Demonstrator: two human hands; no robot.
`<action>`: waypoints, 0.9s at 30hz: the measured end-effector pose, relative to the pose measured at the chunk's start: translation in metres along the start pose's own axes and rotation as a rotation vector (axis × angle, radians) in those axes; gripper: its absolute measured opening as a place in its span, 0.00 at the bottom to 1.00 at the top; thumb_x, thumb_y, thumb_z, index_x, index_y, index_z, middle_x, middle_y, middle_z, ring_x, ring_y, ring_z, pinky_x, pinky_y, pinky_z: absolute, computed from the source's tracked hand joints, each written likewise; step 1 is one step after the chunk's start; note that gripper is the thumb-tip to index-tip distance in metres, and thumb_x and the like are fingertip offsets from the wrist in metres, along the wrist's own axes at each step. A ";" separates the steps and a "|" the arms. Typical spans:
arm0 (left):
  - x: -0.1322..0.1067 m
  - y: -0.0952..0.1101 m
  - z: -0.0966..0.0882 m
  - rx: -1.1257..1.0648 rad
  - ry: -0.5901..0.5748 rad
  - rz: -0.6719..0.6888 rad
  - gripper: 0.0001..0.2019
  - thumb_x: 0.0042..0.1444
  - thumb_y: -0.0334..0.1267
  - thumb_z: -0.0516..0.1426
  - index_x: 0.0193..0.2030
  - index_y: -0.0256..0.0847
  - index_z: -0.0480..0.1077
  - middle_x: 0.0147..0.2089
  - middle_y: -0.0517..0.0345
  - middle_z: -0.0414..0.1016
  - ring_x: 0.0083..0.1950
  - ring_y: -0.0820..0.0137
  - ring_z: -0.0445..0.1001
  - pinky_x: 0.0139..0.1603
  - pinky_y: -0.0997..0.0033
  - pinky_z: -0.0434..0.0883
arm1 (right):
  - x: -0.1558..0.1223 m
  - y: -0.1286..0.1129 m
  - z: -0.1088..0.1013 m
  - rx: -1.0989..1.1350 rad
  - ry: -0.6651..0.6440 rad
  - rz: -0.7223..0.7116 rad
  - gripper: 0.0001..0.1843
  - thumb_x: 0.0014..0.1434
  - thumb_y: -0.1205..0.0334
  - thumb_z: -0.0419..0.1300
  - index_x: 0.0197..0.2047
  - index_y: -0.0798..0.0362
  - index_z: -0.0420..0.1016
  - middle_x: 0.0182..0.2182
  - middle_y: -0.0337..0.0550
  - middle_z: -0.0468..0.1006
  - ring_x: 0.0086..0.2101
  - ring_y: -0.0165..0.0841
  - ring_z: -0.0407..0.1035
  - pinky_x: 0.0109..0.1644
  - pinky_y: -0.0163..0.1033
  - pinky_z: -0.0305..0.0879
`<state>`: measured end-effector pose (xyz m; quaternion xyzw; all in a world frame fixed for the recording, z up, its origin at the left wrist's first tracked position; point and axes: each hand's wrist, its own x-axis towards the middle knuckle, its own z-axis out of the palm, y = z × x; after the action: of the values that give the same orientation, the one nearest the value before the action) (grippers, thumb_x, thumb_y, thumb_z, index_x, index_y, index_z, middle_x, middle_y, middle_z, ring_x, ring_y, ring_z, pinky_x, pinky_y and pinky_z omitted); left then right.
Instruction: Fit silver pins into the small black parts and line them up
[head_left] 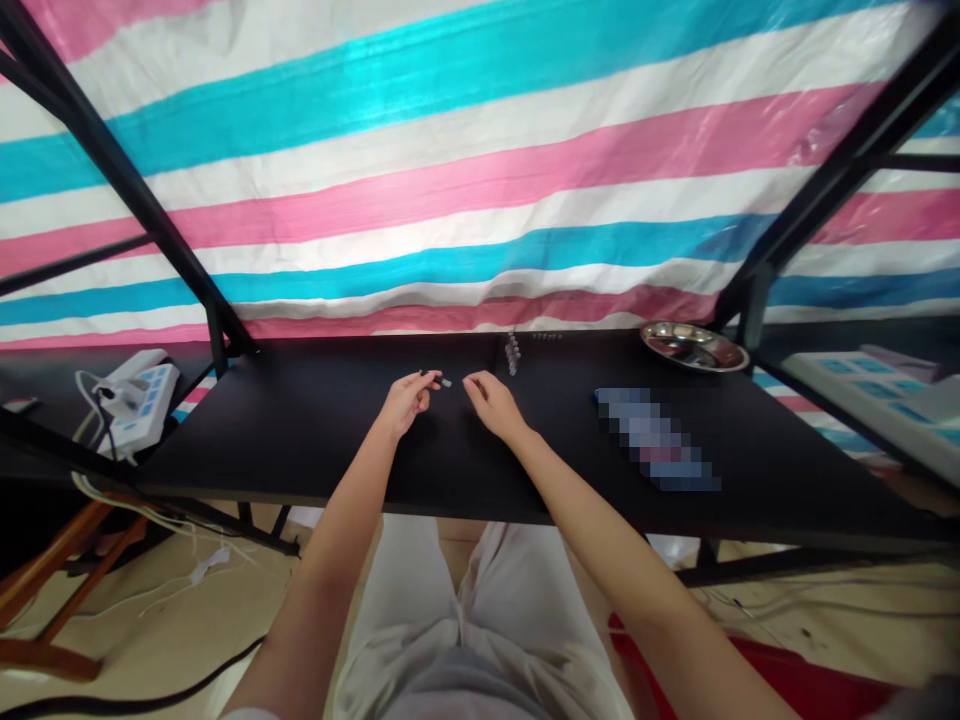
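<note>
My left hand (409,398) is over the black table (315,420), its fingers pinched on a small clear and dark part (439,379). My right hand (487,398) hovers just to the right of it, fingers curled with the tips close to that part; what it holds, if anything, is too small to see. A short row of small clear parts (513,353) stands on the table just beyond my right hand.
A round metal dish (694,346) sits at the back right. A flat blurred-out object (656,438) lies right of my hands. A white power strip (139,395) with cables is on the left. Black frame posts rise at both sides; striped tarp hangs behind.
</note>
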<state>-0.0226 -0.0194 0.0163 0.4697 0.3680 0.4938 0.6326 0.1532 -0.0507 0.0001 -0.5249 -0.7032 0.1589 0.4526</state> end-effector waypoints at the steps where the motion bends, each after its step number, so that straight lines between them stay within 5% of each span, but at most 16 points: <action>1: -0.002 -0.001 0.003 0.039 -0.036 -0.009 0.15 0.45 0.42 0.61 0.37 0.33 0.73 0.29 0.55 0.74 0.15 0.86 0.55 0.16 0.79 0.48 | 0.000 -0.001 0.000 0.015 -0.013 0.009 0.17 0.61 0.51 0.44 0.35 0.53 0.68 0.32 0.43 0.71 0.29 0.30 0.64 0.36 0.35 0.60; 7: -0.007 -0.009 0.012 0.218 -0.184 -0.048 0.19 0.45 0.42 0.61 0.43 0.34 0.72 0.36 0.49 0.76 0.17 0.85 0.58 0.17 0.79 0.47 | 0.000 -0.001 0.000 0.045 -0.063 0.044 0.21 0.62 0.48 0.41 0.25 0.51 0.62 0.22 0.38 0.67 0.26 0.29 0.62 0.33 0.34 0.58; 27: -0.005 -0.015 0.017 0.461 -0.119 0.194 0.15 0.51 0.48 0.55 0.33 0.37 0.63 0.23 0.64 0.70 0.13 0.82 0.60 0.15 0.80 0.57 | 0.002 -0.002 -0.005 0.003 0.054 -0.002 0.23 0.61 0.45 0.41 0.22 0.51 0.58 0.18 0.37 0.63 0.22 0.28 0.58 0.29 0.33 0.55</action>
<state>-0.0043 -0.0294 0.0071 0.6628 0.3862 0.4268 0.4789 0.1559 -0.0506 0.0050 -0.5278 -0.6909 0.1453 0.4722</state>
